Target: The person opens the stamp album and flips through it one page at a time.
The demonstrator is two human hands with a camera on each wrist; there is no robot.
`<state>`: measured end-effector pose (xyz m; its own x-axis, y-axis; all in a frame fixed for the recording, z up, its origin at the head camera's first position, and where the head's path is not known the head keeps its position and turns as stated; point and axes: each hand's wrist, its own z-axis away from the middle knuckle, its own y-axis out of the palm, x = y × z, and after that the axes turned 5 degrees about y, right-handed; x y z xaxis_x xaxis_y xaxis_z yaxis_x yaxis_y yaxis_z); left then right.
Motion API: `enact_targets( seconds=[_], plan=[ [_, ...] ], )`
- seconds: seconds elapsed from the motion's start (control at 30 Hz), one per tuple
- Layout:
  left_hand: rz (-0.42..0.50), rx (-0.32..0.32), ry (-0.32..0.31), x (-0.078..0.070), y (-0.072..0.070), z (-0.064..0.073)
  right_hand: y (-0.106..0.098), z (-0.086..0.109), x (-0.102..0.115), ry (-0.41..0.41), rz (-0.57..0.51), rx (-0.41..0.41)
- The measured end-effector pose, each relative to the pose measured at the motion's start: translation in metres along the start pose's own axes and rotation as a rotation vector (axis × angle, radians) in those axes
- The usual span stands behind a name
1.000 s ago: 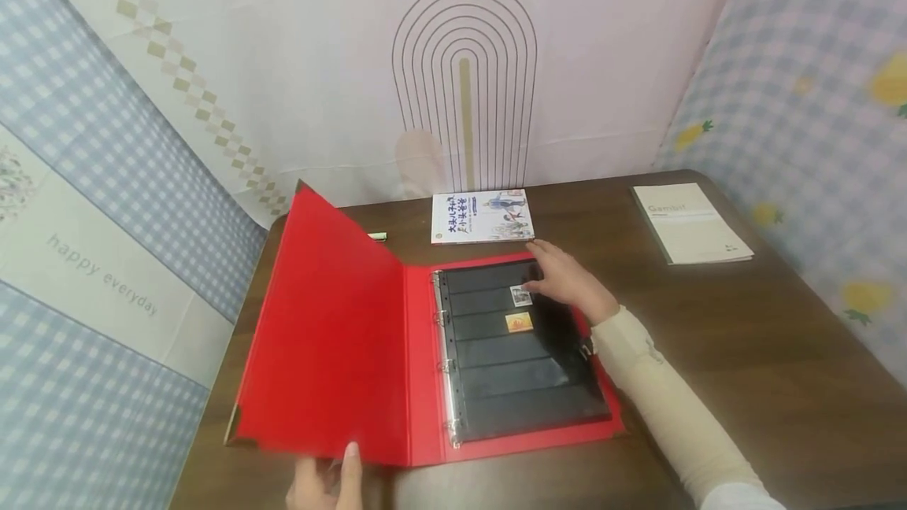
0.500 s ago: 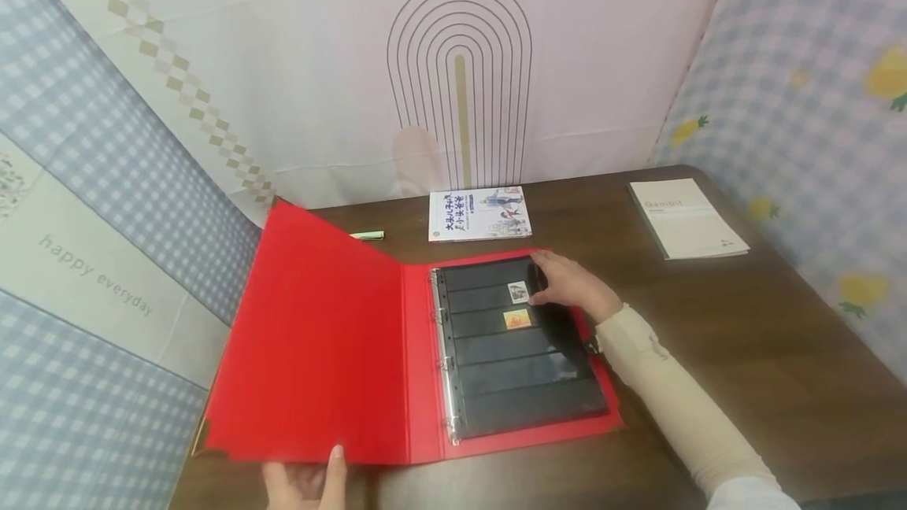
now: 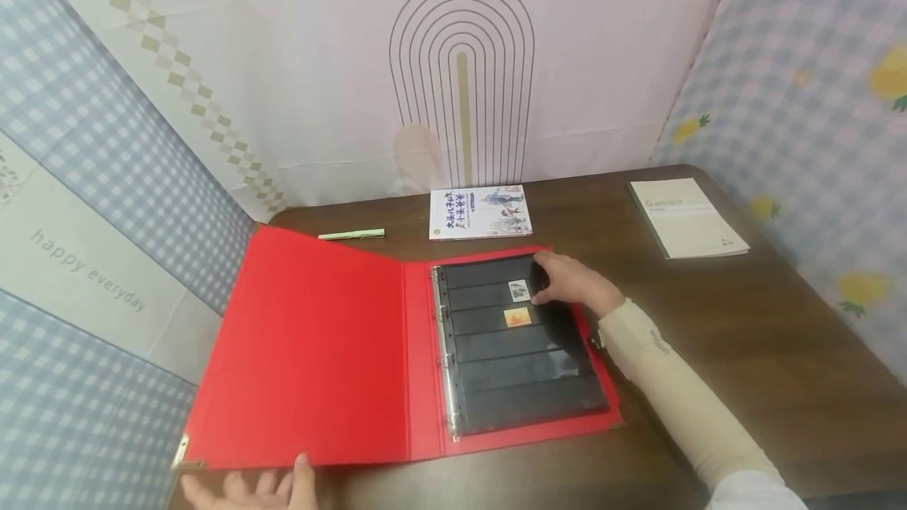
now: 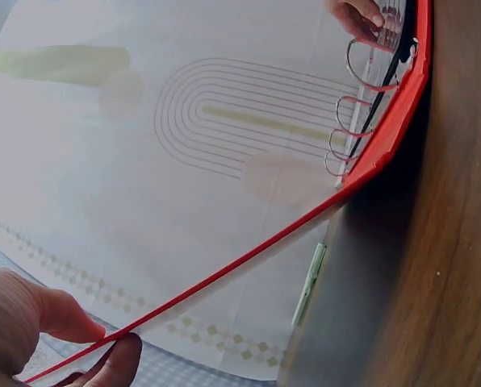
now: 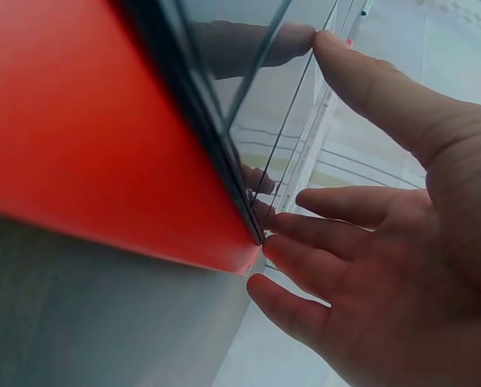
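Observation:
A red ring-binder stamp album (image 3: pixel 423 352) lies spread on the table, its metal rings along the spine. My left hand (image 3: pixel 248 490) pinches the lower edge of its front cover (image 3: pixel 305 352), thumb on the inside and fingers beneath; in the left wrist view the cover (image 4: pixel 224 270) slants up from the table. On the right lies a black pocket page (image 3: pixel 517 384) holding a grey-white stamp (image 3: pixel 520 290) and a yellow-orange stamp (image 3: pixel 517 317). My right hand (image 3: pixel 575 283) rests at that page's upper right corner, and in the right wrist view its thumb (image 5: pixel 378 85) touches the glossy sheet, fingers extended.
Behind the album lies a picture book (image 3: pixel 480 212) with a white cover. A pale green pen (image 3: pixel 352 234) lies beyond the front cover. At the back right is a cream notebook (image 3: pixel 689 219). Printed cloth (image 3: pixel 319 61) hangs around the table (image 3: pixel 765 384).
My left hand has moved left and down with the front cover, which now lies lower and uncovers more of the pen. My right hand has stayed at the page's corner, its thumb shifting off the grey-white stamp.

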<state>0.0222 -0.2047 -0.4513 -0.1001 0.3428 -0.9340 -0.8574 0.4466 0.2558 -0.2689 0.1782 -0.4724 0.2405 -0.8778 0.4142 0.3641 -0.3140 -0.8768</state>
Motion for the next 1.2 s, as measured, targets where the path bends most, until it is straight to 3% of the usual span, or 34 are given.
enact_targets(
  seconds=[0.03, 0.1, 0.23, 0.33, 0.4, 0.43, 0.5, 0.57, 0.7, 0.73, 0.8, 0.87, 0.93, 0.97, 1.2],
  plan=[
    [0.020, -0.008, -0.014, -0.002, -0.001, -0.001, 0.000, 0.000, 0.000, 0.000, 0.000, 0.002],
    [0.008, -0.001, 0.022, -0.002, 0.000, 0.000, 0.001, 0.000, -0.002, 0.001, -0.003, 0.002],
    [-0.174, -0.027, 0.123, 0.001, 0.006, 0.012, 0.003, -0.001, -0.003, 0.004, -0.015, 0.000],
    [-0.386, -0.052, 0.236, 0.001, 0.010, 0.020, 0.003, -0.001, -0.003, 0.007, -0.017, 0.001],
    [-0.601, -0.048, 0.308, 0.001, 0.009, 0.023, 0.003, -0.001, -0.002, 0.012, -0.014, 0.004],
    [-0.711, -0.049, 0.390, 0.002, 0.008, 0.024, 0.002, 0.000, -0.001, 0.013, -0.010, 0.004],
    [-0.876, -0.026, 0.511, 0.006, 0.004, 0.022, 0.002, 0.000, 0.000, 0.015, -0.009, 0.003],
    [-1.000, 0.020, 0.570, 0.010, 0.000, 0.019, 0.002, 0.000, 0.001, 0.014, -0.015, 0.001],
    [-0.999, 0.084, 0.796, 0.025, -0.005, 0.009, 0.004, 0.000, 0.001, 0.011, -0.028, 0.009],
    [-1.000, 0.109, 0.822, 0.027, -0.005, 0.008, 0.004, 0.000, 0.000, 0.011, -0.029, 0.012],
    [-1.030, 0.160, 0.806, 0.027, -0.004, 0.005, 0.005, 0.000, -0.002, 0.010, -0.021, 0.015],
    [-1.088, 0.210, 0.736, 0.024, -0.001, 0.003, 0.005, 0.000, -0.005, 0.005, -0.006, 0.014],
    [-1.204, 0.271, 0.584, 0.016, 0.003, 0.003, 0.004, 0.000, -0.006, 0.002, -0.002, 0.014],
    [-1.248, 0.290, 0.543, 0.013, 0.004, 0.002, 0.004, 0.000, -0.006, -0.001, 0.007, 0.015],
    [-1.374, 0.263, 0.537, 0.005, 0.000, -0.013, 0.000, 0.001, -0.003, 0.010, 0.022, 0.054]
  ],
)
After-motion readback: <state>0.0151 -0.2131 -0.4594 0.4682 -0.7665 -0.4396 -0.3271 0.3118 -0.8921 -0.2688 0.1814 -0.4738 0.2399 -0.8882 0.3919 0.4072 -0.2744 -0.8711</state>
